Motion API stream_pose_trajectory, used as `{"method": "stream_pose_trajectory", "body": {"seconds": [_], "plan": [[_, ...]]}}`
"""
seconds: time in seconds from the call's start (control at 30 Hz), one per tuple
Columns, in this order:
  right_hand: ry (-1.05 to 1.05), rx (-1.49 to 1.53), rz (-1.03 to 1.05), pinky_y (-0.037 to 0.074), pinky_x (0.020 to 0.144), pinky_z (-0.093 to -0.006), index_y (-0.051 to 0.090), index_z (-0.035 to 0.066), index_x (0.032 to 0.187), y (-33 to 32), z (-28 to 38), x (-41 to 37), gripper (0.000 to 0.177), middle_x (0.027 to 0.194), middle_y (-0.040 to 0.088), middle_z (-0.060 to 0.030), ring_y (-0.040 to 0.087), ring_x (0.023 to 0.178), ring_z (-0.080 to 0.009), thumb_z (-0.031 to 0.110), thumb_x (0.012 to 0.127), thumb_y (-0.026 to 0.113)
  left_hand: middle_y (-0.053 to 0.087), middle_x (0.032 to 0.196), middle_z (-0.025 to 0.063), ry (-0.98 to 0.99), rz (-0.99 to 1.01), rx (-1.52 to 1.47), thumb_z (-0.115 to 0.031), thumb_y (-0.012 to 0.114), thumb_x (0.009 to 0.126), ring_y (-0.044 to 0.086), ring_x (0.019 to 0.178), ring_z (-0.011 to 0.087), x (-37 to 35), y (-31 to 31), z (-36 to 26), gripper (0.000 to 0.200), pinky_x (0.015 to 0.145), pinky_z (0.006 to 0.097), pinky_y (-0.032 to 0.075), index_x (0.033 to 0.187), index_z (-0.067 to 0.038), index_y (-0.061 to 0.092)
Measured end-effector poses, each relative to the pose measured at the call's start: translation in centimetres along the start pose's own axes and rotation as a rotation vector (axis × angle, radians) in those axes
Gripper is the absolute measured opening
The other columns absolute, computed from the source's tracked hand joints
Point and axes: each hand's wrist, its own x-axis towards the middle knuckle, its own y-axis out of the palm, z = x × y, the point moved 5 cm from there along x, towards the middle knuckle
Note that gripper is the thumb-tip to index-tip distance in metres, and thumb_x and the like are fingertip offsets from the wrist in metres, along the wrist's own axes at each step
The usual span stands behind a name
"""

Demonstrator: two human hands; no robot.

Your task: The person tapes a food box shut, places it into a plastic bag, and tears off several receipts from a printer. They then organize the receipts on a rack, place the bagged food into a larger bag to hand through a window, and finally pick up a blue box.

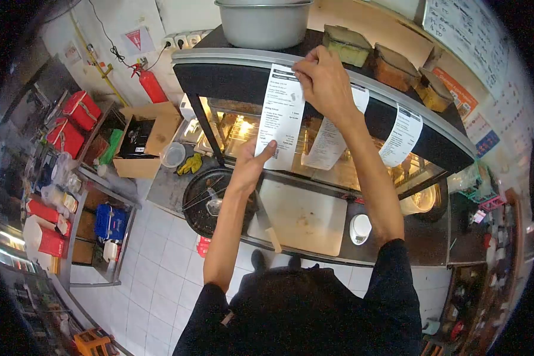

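A long printed receipt (280,118) hangs against the dark top edge of a lit glass display cabinet (234,74). My right hand (326,83) pinches its upper right corner. Lower down, my left hand (254,161) grips its left edge, thumb on the printed face and fingers hidden behind. Two more paper slips hang to the right: one receipt (329,141) partly behind my right forearm, and another receipt (402,135) farther along. Below the cabinet lies a pale cutting board (308,216), with a knife (267,219) with a light handle at its left.
A black round pan (193,193) stands left of the board, a white scale (360,228) right of it. On the cabinet sit a large metal pot (264,26) and several lidded tubs (347,46). A cardboard box (139,166) and fire extinguisher (151,86) are at left.
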Motion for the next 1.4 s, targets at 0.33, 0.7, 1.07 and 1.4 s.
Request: {"method": "stream_pose_trajectory", "body": {"seconds": [0.33,0.7,1.07,1.4], "plan": [[-0.13,-0.14,0.021,0.043,0.08,-0.0385,0.068,0.004,0.095,0.8,0.5,-1.2,0.022,0.094,0.057,-0.0097,0.052,0.091,-0.0257,0.005,0.075,0.061,0.066,0.109,0.0032,0.057,0.015,-0.078,0.006,0.066,0.084,0.059,0.093,0.0102,-0.2,0.2,0.4,0.038,0.085,0.0262,0.046,0.12,0.0,0.058],[-0.165,-0.268,0.072,0.04,0.082,-0.043,0.067,0.015,0.113,1.8,1.2,-1.5,0.033,0.096,0.054,-0.0136,0.051,0.096,-0.0311,0.013,0.081,0.058,0.064,0.111,0.0066,0.116,-0.109,-0.047,0.011,0.064,0.078,0.059,0.098,0.016,-0.5,-0.6,1.6,0.044,0.089,0.0299,0.045,0.12,0.002,0.056],[-0.103,-0.239,-0.004,0.04,0.084,-0.0406,0.064,0.005,0.111,2.1,2.5,-1.6,0.035,0.11,0.057,-0.0137,0.051,0.103,-0.0279,0.011,0.077,0.059,0.064,0.112,0.0069,0.141,-0.103,-0.018,0.009,0.066,0.081,0.06,0.099,0.0128,-1.5,0.1,2.7,0.049,0.085,0.0268,0.049,0.128,0.003,0.051],[-0.103,-0.225,-0.141,0.041,0.08,-0.0356,0.065,0.002,0.092,2.9,3.3,-1.2,0.021,0.094,0.058,-0.0083,0.053,0.096,-0.0237,0.013,0.076,0.057,0.063,0.107,0.0092,0.115,-0.185,-0.05,0.0,0.066,0.086,0.063,0.09,0.0145,-0.7,-0.7,4.2,0.042,0.077,0.0262,0.053,0.124,0.003,0.05]]}}
